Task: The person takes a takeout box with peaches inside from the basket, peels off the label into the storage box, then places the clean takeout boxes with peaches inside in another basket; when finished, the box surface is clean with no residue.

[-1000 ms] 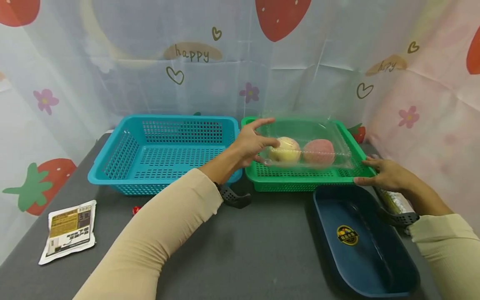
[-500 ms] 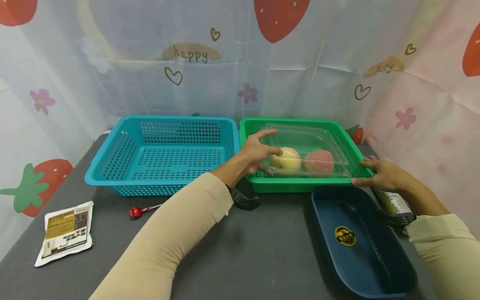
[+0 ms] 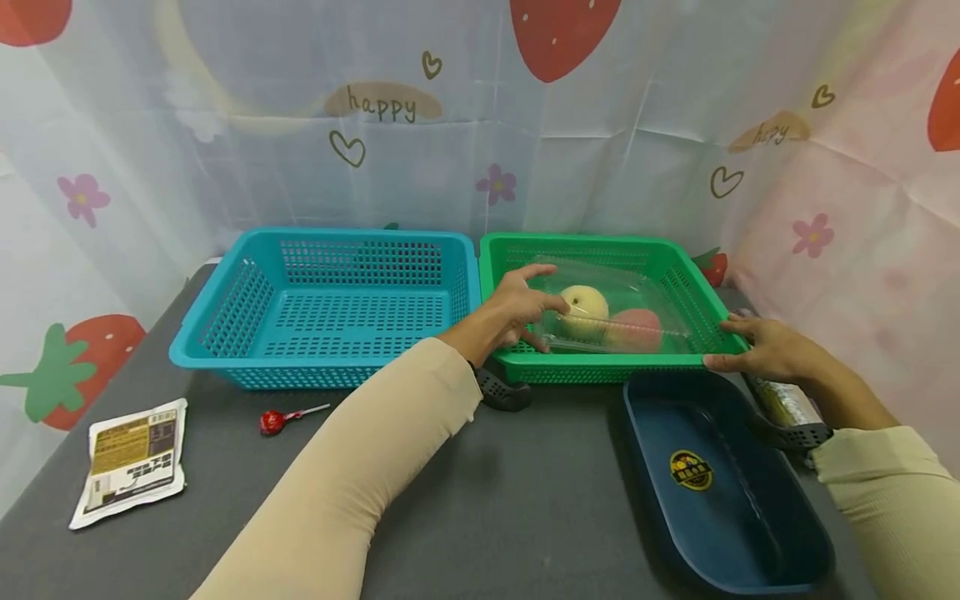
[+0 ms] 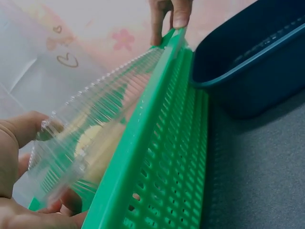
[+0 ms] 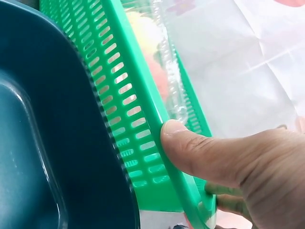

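A clear plastic box (image 3: 637,286) sits tilted inside the green basket (image 3: 577,362). Through its plastic show a round pale yellow fruit (image 3: 587,307) and a pinkish-red fruit (image 3: 637,328), side by side. My left hand (image 3: 517,307) grips the box's left end, thumb and fingers spread round it; in the left wrist view its fingertips (image 4: 69,198) reach under the box. At the basket's right front corner, my right hand (image 3: 780,354) holds the rim, its thumb (image 5: 183,143) on the rim and the other fingers partly hidden beyond it.
A blue basket (image 3: 326,364) stands left of the green one. A dark blue tub (image 3: 735,533) is in front at right, with a shiny packet (image 3: 787,404) beside it. A red lollipop (image 3: 273,422) and a white pouch (image 3: 133,462) lie at left. A printed curtain (image 3: 480,125) hangs behind.
My left hand has lowered the clear box into the green basket and shifted slightly right. The yellow fruit has turned inside it. The lollipop has come out from behind my left sleeve.
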The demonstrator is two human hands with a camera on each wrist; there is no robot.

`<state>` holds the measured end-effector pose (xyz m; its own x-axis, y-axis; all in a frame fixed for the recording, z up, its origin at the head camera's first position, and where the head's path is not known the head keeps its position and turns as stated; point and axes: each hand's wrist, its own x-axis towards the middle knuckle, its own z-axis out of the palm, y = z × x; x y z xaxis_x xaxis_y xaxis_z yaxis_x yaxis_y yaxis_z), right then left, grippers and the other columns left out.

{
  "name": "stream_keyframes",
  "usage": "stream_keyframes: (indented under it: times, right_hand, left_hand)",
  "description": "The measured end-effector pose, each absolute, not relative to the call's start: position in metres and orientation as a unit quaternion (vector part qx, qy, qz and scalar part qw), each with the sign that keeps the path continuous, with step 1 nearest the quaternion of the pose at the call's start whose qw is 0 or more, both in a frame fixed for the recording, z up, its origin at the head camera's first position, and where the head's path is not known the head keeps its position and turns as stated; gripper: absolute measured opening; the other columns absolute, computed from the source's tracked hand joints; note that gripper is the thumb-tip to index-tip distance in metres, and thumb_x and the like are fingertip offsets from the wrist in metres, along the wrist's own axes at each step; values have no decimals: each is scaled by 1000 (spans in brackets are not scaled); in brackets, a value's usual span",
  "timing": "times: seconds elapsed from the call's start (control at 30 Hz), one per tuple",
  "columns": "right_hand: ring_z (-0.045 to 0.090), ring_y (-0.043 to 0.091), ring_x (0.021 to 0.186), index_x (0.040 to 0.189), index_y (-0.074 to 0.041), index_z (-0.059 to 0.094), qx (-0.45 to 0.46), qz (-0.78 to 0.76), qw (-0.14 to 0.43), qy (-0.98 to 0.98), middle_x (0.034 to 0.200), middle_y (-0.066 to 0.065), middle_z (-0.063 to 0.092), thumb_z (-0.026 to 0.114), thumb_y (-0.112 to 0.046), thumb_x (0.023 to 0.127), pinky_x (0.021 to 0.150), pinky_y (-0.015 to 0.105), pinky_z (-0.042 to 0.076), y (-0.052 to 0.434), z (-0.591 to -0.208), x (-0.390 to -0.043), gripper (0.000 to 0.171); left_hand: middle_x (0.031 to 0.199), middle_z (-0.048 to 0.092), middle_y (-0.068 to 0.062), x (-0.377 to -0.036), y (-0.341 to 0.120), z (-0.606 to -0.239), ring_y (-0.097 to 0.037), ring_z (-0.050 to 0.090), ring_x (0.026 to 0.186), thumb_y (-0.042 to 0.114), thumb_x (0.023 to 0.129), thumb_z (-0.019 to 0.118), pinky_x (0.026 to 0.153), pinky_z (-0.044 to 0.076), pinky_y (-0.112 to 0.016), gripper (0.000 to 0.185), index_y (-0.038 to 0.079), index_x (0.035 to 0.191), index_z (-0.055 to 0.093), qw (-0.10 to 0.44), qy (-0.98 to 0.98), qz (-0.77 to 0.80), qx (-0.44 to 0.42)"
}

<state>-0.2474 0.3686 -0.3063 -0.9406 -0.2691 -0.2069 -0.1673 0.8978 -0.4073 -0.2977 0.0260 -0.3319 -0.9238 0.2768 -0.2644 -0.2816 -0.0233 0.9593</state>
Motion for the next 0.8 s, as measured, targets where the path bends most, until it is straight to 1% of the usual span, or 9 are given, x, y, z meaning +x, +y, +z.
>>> stream_keyframes:
  times: [0.2,0.27,0.33,0.4,0.5,0.57,0.63,0.73,0.8]
  right_hand:
    - [7,59,133,141,18,27,-104,-194,132,966,147,40,14,71,-43,86,100,70,18,370,-304,-246,94]
    - [7,59,133,141,18,27,-104,-193,132,967,147,40,14,71,-43,86,101,70,18,370,-304,-247,94]
    - [7,59,133,141,18,27,-105,-193,131,967,147,40,14,71,-43,86,101,70,17,370,-304,-247,94]
    - [8,59,133,141,18,27,-106,-193,129,967,147,40,15,71,-42,86,101,70,18,370,-305,-247,93]
    - [8,59,133,140,19,28,-110,-194,125,967,146,41,15,71,-39,87,101,70,18,370,-306,-248,90]
    - [8,58,134,140,19,28,-112,-197,123,966,146,41,15,71,-38,87,101,69,17,370,-308,-248,89]
    - [6,58,134,140,20,27,-114,-201,122,965,146,41,15,71,-36,88,102,69,16,370,-309,-248,88]
    - [4,56,135,140,20,27,-117,-211,121,963,146,41,15,70,-34,89,102,69,15,370,-310,-247,86]
    - [4,56,135,140,20,26,-121,-214,119,962,146,41,15,70,-33,89,102,69,15,371,-311,-246,85]
  left_hand:
    - [151,27,-21,-301,30,-331,-42,48,119,1,85,72,54,55,-52,67,27,142,48,207,689,695,-5]
    - [148,32,-20,-302,31,-331,-29,58,83,1,84,72,49,54,-46,68,27,142,48,211,700,683,-13]
    - [144,37,-19,-303,33,-330,-18,40,53,1,84,73,45,49,-42,69,28,143,48,215,712,669,-22]
    - [140,40,-19,-303,34,-330,-15,20,44,0,84,73,44,42,-40,71,29,143,47,220,720,657,-30]
    - [138,42,-20,-302,35,-328,-13,18,41,-3,83,72,47,36,-38,73,28,144,46,222,732,642,-41]
    - [138,43,-21,-302,36,-328,-15,18,45,-4,83,71,51,32,-37,74,28,145,45,221,742,631,-46]
    - [140,42,-21,-301,36,-328,-18,36,53,-5,83,71,54,36,-38,74,27,145,45,218,758,613,-48]
    - [145,38,-19,-299,38,-327,-32,56,93,-5,84,69,68,48,-46,74,25,147,43,217,779,586,-50]
    - [147,37,-17,-297,39,-327,-41,46,120,-5,85,68,79,49,-54,73,24,147,42,216,792,569,-52]
